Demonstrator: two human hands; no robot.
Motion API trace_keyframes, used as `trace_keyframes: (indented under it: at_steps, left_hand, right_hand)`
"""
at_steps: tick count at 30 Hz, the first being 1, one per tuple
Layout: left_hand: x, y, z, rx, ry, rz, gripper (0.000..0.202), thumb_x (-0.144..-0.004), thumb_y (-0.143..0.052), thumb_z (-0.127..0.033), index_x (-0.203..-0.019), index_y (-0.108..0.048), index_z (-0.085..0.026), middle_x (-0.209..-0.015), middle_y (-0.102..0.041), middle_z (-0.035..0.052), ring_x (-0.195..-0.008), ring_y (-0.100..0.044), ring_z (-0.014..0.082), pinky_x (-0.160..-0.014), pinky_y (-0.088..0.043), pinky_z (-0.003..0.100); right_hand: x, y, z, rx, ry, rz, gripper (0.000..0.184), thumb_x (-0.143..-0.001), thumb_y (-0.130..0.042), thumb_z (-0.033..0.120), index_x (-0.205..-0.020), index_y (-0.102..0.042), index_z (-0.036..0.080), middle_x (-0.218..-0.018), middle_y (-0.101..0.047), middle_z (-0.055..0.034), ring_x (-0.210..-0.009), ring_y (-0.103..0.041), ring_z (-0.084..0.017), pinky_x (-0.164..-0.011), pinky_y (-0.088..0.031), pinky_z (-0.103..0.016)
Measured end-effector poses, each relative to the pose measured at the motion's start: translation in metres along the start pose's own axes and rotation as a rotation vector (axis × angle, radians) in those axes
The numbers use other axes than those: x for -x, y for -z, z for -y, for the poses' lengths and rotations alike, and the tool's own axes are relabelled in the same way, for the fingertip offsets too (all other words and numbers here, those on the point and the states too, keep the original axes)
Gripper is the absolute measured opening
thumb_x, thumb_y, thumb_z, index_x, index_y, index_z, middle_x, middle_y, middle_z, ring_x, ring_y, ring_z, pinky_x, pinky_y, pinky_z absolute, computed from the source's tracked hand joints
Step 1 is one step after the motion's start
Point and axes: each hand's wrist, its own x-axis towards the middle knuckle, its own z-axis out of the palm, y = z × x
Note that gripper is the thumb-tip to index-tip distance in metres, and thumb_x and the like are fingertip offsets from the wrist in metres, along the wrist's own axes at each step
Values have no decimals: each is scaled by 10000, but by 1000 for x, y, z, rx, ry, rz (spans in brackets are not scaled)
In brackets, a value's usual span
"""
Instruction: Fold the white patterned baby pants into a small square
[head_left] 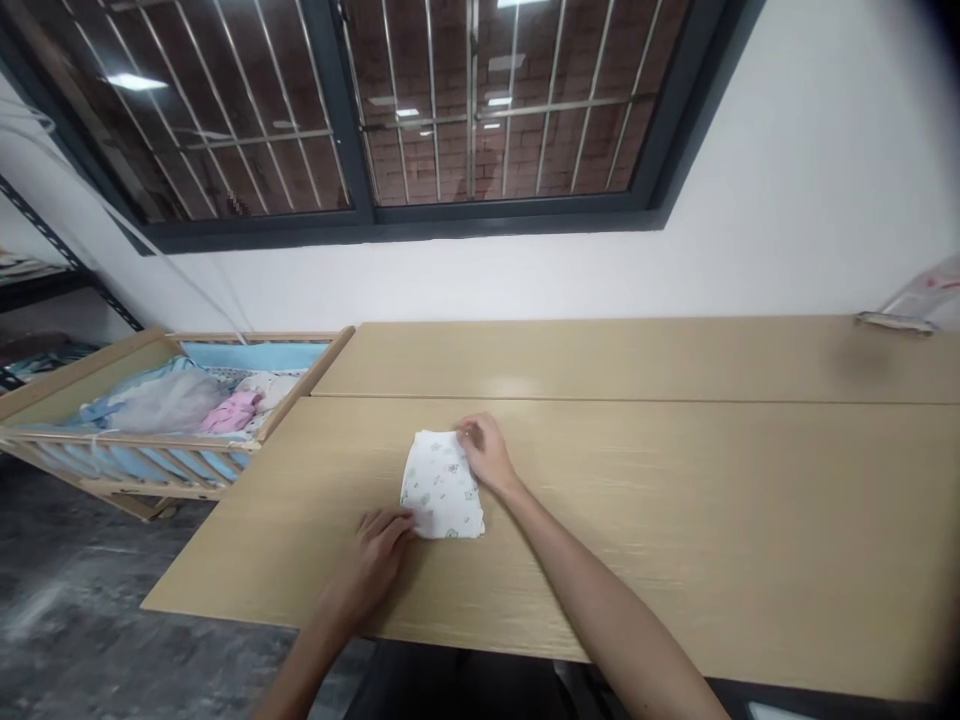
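Note:
A folded white cloth [442, 488] with a small printed pattern lies flat on the wooden table [675, 520]. It is narrower at the top, and several layers show at its lower right corner. At the lower left corner, my left hand [381, 550] has its fingers closed together on the edge of the cloth. My right hand [487, 455] pinches the upper right corner between thumb and bent fingers. Part of that corner is hidden by the fingertips.
To the left stands a wooden crib [292, 405] with blue lining, holding a pink cloth [232, 412] and pale fabric. A clear plastic bag [926, 300] lies at the table's far right. Behind is a wall with a barred window [375, 222]. A seam crosses the tabletop.

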Motion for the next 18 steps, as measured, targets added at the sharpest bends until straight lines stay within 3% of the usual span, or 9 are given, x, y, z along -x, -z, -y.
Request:
trace_keyframes:
  at_steps: [4,6,8,10,15,18]
  left_hand:
    - [-27,13,6,37,-21,102,279,-1045,-364,-285,-1133,-621,-224,-1185,-715,80,-1134,-644,252,-998,-473,468]
    - [-46,19,8,99,55,141,286,-1047,-340,-333,-1098,-595,-213,-1097,-721,82,-1060,-657,250,-957,-478,443]
    - [-68,23,12,175,149,190,304,-1043,-334,-402,-1039,-575,-217,-971,-710,60,-922,-661,238,-852,-493,394]
    - [-89,27,19,283,213,235,330,-1029,-352,-471,-1010,-564,-218,-872,-680,32,-800,-634,214,-743,-476,341]
    - [-124,30,36,457,219,256,432,-994,-374,-583,-932,-570,-203,-789,-632,5,-713,-582,174,-654,-439,289]
    - [-128,22,47,596,256,276,445,-937,-494,-617,-1052,-565,-194,-844,-670,16,-752,-629,189,-637,-473,285]
  right_hand:
    - [5,34,27,-81,-5,650,224,-900,-654,380,-1045,-699,215,-1046,-729,-56,-987,-673,-223,-900,-507,-349]
    - [10,48,36,-30,-46,840,474,-790,-784,478,-1184,-692,233,-1178,-712,-63,-1057,-668,-244,-908,-511,-335]
    - [14,56,41,29,-64,917,796,-599,-910,512,-1297,-650,231,-1277,-674,-80,-1112,-650,-269,-923,-510,-326]
    - [16,57,42,58,-71,914,891,-533,-938,518,-1316,-640,216,-1282,-669,-91,-1111,-645,-283,-919,-511,-329]
    - [14,44,33,-26,-119,641,400,-942,-597,510,-1189,-677,206,-1103,-731,-69,-960,-669,-238,-856,-514,-357]
    - [16,30,22,-30,-140,422,348,-976,-545,482,-1123,-662,189,-1042,-731,-70,-912,-663,-227,-813,-510,-344]
